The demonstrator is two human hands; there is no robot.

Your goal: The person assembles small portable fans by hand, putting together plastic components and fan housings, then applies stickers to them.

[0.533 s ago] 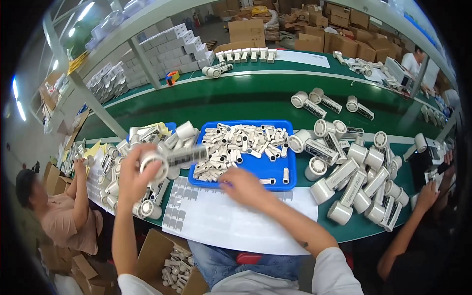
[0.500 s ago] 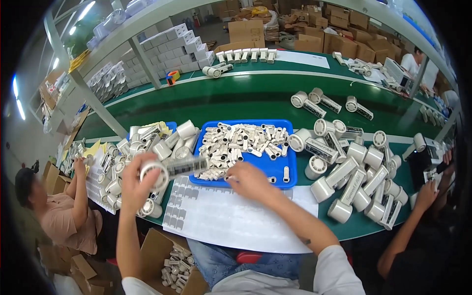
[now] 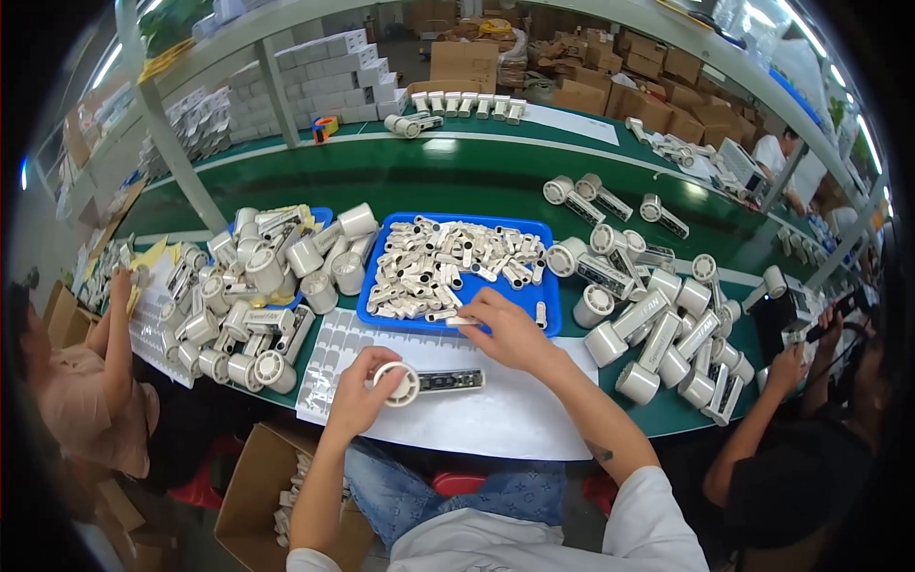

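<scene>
Left hand [image 3: 357, 393] grips fan [image 3: 437, 382] by head; right hand [image 3: 511, 334] pinches small white part [image 3: 463, 321], tray [image 3: 551, 286] just beyond that hand.

- White fan-like unit [image 3: 450, 381]: round vented head gripped in left hand [image 3: 358, 391]; handle points right, lying about level, dark recessed face upward.
- Small white elongated piece [image 3: 463, 321]: pinched in right hand [image 3: 507, 334], just far of the handle, roughly crosswise.

Factory assembly workshop: long glossy green bench [image 3: 457, 179], heaps of white round-headed plastic fans [image 3: 658, 341], stacked white rectangular boxes [image 3: 329, 81], brown cardboard cartons [image 3: 464, 65], co-worker in beige shirt [image 3: 95, 415] alongside.
</scene>
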